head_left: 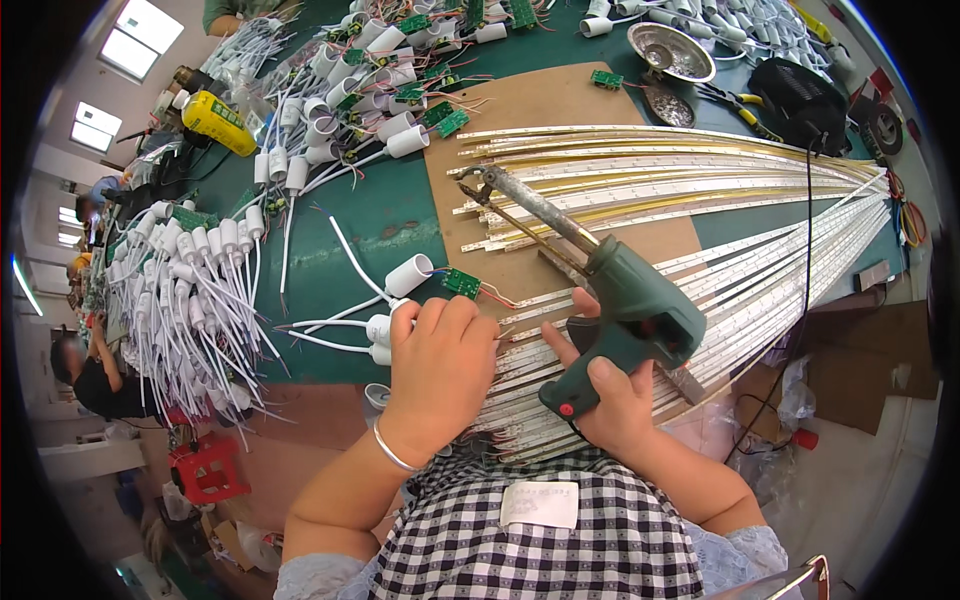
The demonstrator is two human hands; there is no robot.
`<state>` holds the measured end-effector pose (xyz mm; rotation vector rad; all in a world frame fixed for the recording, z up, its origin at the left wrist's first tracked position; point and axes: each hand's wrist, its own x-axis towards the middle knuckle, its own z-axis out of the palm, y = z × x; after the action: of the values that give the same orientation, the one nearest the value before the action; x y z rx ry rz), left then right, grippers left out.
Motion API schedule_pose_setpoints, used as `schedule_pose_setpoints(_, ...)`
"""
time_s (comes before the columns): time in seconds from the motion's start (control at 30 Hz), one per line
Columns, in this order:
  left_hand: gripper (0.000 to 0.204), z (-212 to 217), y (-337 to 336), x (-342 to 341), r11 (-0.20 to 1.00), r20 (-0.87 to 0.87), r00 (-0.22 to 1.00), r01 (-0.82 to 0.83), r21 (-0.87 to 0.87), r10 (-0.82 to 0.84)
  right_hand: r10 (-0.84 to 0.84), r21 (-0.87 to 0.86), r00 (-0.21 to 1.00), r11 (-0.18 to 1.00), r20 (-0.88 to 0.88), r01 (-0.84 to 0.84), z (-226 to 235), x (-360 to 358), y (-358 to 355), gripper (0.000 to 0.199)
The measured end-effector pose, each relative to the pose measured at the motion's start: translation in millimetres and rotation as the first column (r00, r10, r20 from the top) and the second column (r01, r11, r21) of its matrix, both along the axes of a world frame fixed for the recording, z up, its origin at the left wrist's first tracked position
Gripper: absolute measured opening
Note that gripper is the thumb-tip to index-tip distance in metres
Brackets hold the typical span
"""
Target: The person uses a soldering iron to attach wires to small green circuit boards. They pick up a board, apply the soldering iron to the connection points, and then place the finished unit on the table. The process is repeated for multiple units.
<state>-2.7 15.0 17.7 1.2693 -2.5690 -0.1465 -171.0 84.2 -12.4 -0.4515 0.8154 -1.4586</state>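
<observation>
My right hand (620,400) is wrapped round the dark green handle of a soldering gun (640,310). The gun's long metal barrel points up and left over the brown board. Left of it, my left hand (440,355) is closed with fingertips together at the ends of the near bundle of white LED strips (560,345); what it pinches is hidden. Just beyond those fingers lies a small green circuit board (461,282), with thin wires running to the strip ends. Beside it is a white cylindrical lamp cap (408,274) with a white cable. More white caps (379,330) touch the left hand.
A second strip bundle (600,170) lies on the brown board (440,190). White caps with cables (180,270) pile up at left and far. A metal bowl (690,50), pliers (755,115) and yellow bottle (215,122) stand around. A black cord (808,230) crosses the right side.
</observation>
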Motion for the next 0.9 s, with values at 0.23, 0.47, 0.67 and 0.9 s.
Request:
schedule_pose_setpoints(0.23,0.014,1,3,-1,0.999,-0.064,0.998,0.010,0.041,-0.008,-0.002,-0.025,1.000,1.000,-0.016,0.002,-4,-1,-1,0.066)
schedule_pose_setpoints(0.47,0.010,1,4,-3,1.000,-0.100,0.995,-0.012,0.026,0.014,-0.028,-0.077,1.000,0.997,-0.012,0.027,-6,2,-3,0.066)
schedule_pose_setpoints(0.67,0.013,-4,8,-5,0.998,-0.098,0.994,-0.055,-0.019,0.053,0.051,-0.013,0.999,0.999,0.015,-0.051,4,1,0,0.068)
schedule_pose_setpoints(0.9,0.014,-5,8,-5,0.998,-0.104,0.993,-0.053,-0.022,0.051,0.063,0.008,0.997,0.998,-0.034,-0.063,2,11,1,0.071)
